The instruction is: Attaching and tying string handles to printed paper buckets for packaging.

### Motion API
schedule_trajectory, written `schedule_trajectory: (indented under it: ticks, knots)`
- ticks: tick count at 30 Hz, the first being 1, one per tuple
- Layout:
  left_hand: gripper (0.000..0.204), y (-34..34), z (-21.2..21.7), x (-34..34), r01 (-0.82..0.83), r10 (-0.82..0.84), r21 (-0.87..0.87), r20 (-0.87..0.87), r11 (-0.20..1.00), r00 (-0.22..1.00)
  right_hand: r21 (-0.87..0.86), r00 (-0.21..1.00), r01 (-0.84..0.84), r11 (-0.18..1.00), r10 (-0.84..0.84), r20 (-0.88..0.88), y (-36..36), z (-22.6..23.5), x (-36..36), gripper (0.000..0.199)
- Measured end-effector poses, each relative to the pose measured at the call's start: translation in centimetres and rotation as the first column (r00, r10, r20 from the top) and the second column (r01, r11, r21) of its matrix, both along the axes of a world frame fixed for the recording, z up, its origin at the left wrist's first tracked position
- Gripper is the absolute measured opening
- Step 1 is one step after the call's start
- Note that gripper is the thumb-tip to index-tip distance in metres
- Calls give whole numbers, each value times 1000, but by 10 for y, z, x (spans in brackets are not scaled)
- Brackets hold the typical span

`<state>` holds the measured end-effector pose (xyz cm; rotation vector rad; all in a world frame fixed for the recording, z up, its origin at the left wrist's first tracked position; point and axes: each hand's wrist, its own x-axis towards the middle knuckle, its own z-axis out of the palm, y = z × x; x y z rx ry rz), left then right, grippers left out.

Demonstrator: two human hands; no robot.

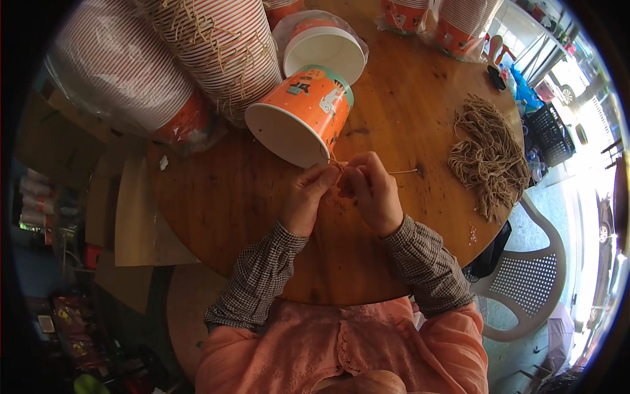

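Note:
An orange paper bucket (308,98) with a green band and printed figures lies tilted on its side, its white round end toward me. Thin tan cord runs from that end's edge to my fingers. My left hand (310,198) is closed, thumb and forefinger pinching the cord close to the rim. Right beside it, my right hand (373,196) is closed on the same cord, and a loose tail of cord (403,172) sticks out to the right. The exact loop or knot between the fingertips is too small to make out.
Tall nested bucket stacks (216,52) stand at the far left, one with cord loops hanging along it. Behind the bucket lies another white-lined bucket (325,56) in clear plastic. A heap of tan cords (489,157) rests on the round wooden table's (407,249) right side, near a plastic chair (525,276).

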<state>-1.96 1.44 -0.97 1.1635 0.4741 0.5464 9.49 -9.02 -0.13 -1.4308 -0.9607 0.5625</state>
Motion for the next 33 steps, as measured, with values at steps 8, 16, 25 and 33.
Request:
schedule_trajectory:
  ticks: [8, 16, 25, 33]
  knots:
    - [10, 9, -8, 2, 63, -12, -444, 117, 894, 993, 115, 959, 9, 993, -42, 282, 1, 4, -12, 16]
    - [9, 26, -15, 3, 204, -46, -575, 278, 792, 960, 137, 669, -464, 875, 245, 702, -8, -2, -34, 24]
    - [12, -1, -20, 13, -13, 10, -224, -16, 974, 1000, 37, 586, -566, 824, 370, 721, -9, -4, -46, 23]
    - [13, 11, -49, 21, -57, 245, 811, -108, 582, 964, 76, 755, -550, 832, 456, 471, -13, 2, -31, 21]
